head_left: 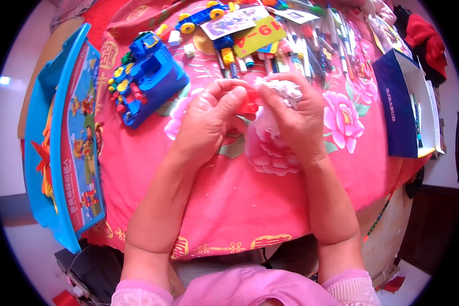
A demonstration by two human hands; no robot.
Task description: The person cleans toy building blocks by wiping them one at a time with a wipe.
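My left hand pinches a small red translucent plastic piece between thumb and fingers, above the middle of the cloth. Close beside it, my right hand is closed around a crumpled white tissue. The right thumb and fingertips meet at the red piece's edge; whether they also grip it I cannot tell. Just beyond the hands lie several pens and markers. To the left stands a blue plastic toy with small colored pieces at its side.
Pink flowered cloth covers the table. A blue tray with a printed picture panel stands at the left edge. At the right is an open dark blue box. Cards and a wheeled toy base lie at the back.
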